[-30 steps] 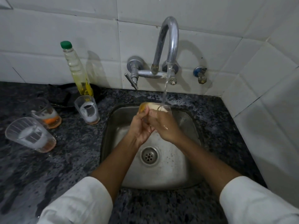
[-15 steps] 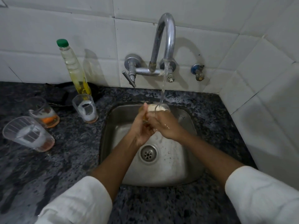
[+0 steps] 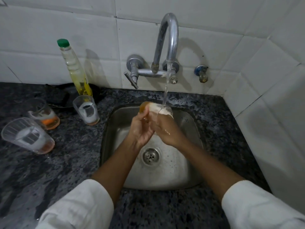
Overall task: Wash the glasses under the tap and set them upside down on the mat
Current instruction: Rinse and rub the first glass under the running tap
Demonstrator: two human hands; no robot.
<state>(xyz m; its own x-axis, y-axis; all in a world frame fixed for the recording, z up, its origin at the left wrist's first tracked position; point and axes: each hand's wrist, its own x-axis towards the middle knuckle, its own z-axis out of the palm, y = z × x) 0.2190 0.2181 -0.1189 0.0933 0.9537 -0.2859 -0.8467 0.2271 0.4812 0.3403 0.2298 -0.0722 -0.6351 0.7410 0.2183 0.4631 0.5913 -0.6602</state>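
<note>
Wet glass point(image 3: 156, 109) is held tilted under the tap point(image 3: 168, 47) stream over the sink point(image 3: 189, 162), gripped by both the left hand point(image 3: 140, 129) and right hand point(image 3: 166, 129); slipperiness and fragility are judged likely; the wall should be clasped firmly

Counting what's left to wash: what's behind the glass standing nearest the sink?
Behind that glass stands a green-capped bottle of yellowish liquid on a dark object; the bottle's base is hidden by the glass.
</note>
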